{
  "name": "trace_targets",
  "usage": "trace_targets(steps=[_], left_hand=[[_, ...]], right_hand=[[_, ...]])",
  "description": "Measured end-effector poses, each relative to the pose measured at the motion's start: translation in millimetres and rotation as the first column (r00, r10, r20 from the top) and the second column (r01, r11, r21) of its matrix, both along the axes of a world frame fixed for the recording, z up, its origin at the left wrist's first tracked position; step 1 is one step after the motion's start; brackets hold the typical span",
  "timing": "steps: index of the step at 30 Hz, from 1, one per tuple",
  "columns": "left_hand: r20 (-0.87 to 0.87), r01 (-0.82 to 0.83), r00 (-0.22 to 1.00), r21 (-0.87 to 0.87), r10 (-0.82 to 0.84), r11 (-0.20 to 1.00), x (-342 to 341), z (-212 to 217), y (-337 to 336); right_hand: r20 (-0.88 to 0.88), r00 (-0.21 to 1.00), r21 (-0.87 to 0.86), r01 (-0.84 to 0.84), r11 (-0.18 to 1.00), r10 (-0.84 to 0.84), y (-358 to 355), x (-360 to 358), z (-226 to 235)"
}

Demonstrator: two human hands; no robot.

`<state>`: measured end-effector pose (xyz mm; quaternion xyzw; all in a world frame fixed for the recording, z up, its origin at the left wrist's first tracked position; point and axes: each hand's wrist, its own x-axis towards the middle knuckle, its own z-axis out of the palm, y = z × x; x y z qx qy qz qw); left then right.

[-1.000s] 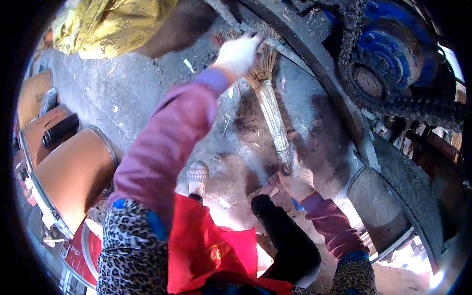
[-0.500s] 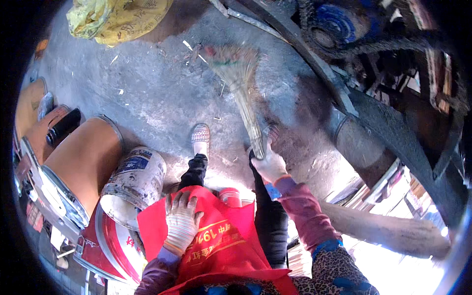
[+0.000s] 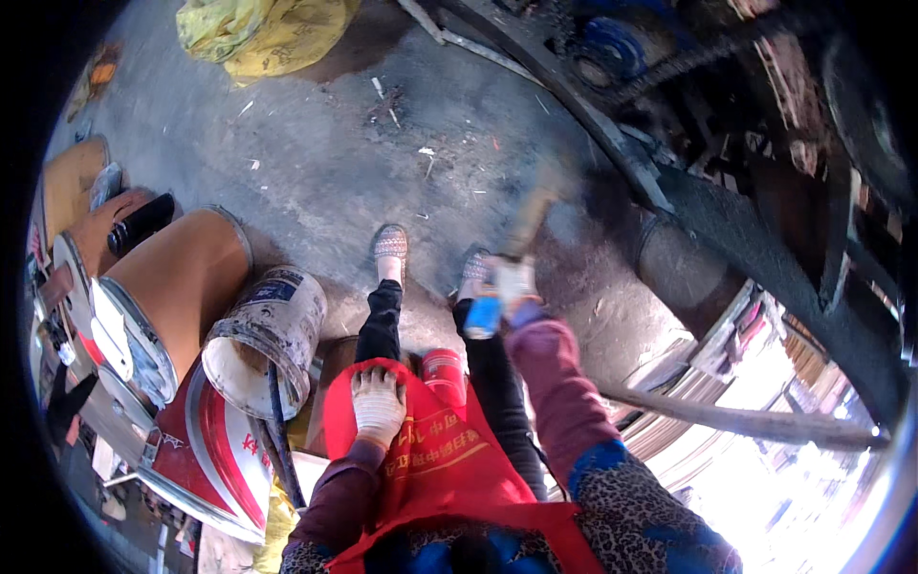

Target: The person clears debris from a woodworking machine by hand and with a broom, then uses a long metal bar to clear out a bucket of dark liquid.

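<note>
The right hand (image 3: 514,287), closed round the broom (image 3: 528,222) handle, could snag it on the machine (image 3: 669,143) at right, while the left hand (image 3: 379,407) lies flat on the apron (image 3: 440,450).

Workshop, chain-driven machine (image 3: 622,48), metal drums (image 3: 182,277)

The right hand (image 3: 514,285) has swung the broom (image 3: 532,212) up off the floor, its head now a blur. The left hand (image 3: 378,407), earlier reaching toward the bristles, has dropped flat onto the red apron (image 3: 435,450).
</note>
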<state>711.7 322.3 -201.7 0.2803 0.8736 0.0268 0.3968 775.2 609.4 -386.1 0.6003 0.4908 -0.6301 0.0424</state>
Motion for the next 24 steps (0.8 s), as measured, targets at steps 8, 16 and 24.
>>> trace_targets(steps=[8,16,24], left_hand=[[-0.056,0.133,0.99,0.032,-0.131,0.991,33,15,-25],[-0.054,-0.022,0.998,0.15,0.03,0.989,-1,26,4],[0.008,0.152,0.988,0.15,-0.155,0.977,0,-2,-9]], right_hand=[[-0.262,0.965,-0.261,-0.051,0.964,-0.02,-111,-45,148],[0.238,0.6,-0.242,0.798,0.552,-0.764,16,115,100],[0.222,0.38,-0.114,0.925,0.363,-0.898,138,243,-25]])
